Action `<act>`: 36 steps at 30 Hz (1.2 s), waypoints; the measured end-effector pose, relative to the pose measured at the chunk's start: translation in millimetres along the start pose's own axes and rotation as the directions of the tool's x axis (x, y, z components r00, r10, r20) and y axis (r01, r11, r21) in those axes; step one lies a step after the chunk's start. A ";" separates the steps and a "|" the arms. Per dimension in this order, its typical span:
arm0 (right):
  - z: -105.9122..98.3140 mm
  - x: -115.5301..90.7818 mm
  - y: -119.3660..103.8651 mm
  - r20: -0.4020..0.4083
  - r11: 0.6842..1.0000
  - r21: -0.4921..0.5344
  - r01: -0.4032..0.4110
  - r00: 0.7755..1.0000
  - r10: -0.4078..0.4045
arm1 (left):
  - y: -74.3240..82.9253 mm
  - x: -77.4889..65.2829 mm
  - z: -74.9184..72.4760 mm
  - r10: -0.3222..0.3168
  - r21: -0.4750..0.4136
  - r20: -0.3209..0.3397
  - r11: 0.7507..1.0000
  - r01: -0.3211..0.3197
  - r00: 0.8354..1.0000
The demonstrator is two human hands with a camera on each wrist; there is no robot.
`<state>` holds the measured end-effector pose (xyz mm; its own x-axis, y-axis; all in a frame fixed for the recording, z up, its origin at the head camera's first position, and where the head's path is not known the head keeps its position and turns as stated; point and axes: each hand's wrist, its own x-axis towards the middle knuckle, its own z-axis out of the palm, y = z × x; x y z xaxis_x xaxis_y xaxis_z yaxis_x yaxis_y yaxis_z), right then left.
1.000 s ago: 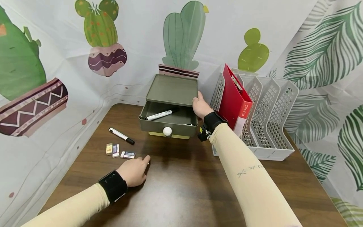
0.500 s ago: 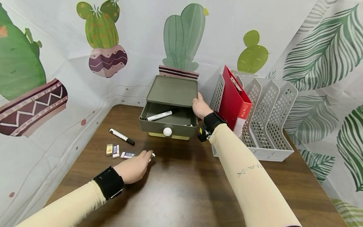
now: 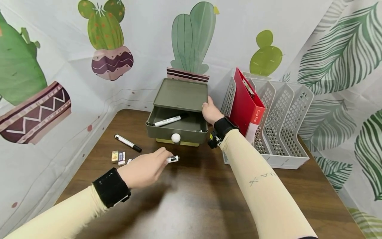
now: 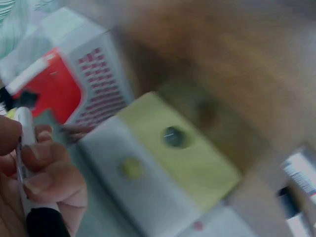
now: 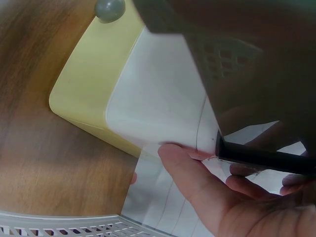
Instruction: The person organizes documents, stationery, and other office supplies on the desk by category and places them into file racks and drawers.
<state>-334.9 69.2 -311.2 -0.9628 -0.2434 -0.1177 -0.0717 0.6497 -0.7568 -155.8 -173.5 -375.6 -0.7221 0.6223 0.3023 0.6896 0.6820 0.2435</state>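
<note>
My left hand (image 3: 144, 170) pinches a white marker (image 3: 173, 159) above the table, in front of the drawer box; in the left wrist view fingers and thumb close round its barrel, and its black cap (image 4: 47, 223) points down. My right hand (image 3: 212, 113) rests against the right side of the small drawer box (image 3: 181, 94). Its thumb lies straight along the white side in the right wrist view. The green top drawer (image 3: 161, 133), with a white knob, is pulled out. Inside it lies another white marker (image 3: 167, 121), plus a small white-and-black piece near the right wall.
Left on the brown table lie a black-capped marker (image 3: 127, 142), a yellow eraser (image 3: 114, 157) and a blue-and-white eraser (image 3: 121, 158); a third is mostly behind my left hand. A grey file rack (image 3: 270, 161) with a red clip file (image 3: 244, 106) stands right of the box.
My left hand, low on the table beside the erasers earlier, has risen and moved right, toward the drawer, with the marker now showing past its fingertips. The right hand stays put.
</note>
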 end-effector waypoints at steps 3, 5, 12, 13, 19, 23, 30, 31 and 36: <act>-1.1 -0.3 -0.2 -0.001 1.000 -0.010 0.003 1.000 -0.003 | 10.7 14.3 -23.1 0.040 -0.021 -0.036 0.999 -0.041 0.999; -1.3 -0.2 -0.1 -0.001 1.000 -0.001 0.004 1.000 -0.004 | 15.3 25.4 -38.6 0.061 -0.016 -0.072 0.998 -0.062 0.996; 0.3 1.8 2.1 -0.001 1.000 0.014 0.000 1.000 0.000 | 13.6 66.7 -75.4 0.028 0.006 -0.096 1.000 -0.028 0.995; 0.6 2.3 2.5 0.000 1.000 0.016 -0.001 1.000 0.001 | 12.0 72.5 -77.3 0.018 0.009 -0.085 1.000 -0.017 0.996; 3.0 4.5 0.5 0.000 1.000 0.006 -0.006 1.000 0.006 | -0.6 101.7 -79.1 -0.028 0.048 -0.034 0.998 0.029 0.999; 3.2 4.3 -0.8 0.002 1.000 0.003 -0.010 1.000 0.010 | -9.1 114.8 -76.5 -0.028 0.069 -0.009 0.997 0.029 1.000; 2.2 3.2 1.2 -0.011 1.000 -0.004 -0.030 1.000 0.029 | -20.0 130.5 -63.9 -0.062 0.084 0.062 0.995 0.057 0.996; 2.0 3.3 1.6 -0.016 1.000 -0.005 -0.026 1.000 0.026 | -20.7 132.1 -61.8 -0.068 0.081 0.073 0.995 0.062 0.995; 0.5 2.2 2.9 -0.030 1.000 0.004 -0.011 0.999 0.011 | -18.2 137.1 -56.4 -0.089 0.072 0.114 0.994 0.081 0.989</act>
<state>-337.1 70.2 -314.0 -0.9710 -0.2143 -0.1063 -0.0603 0.6494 -0.7580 -264.3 -122.3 -286.6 -0.7819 0.5992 0.1723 0.6234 0.7560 0.1997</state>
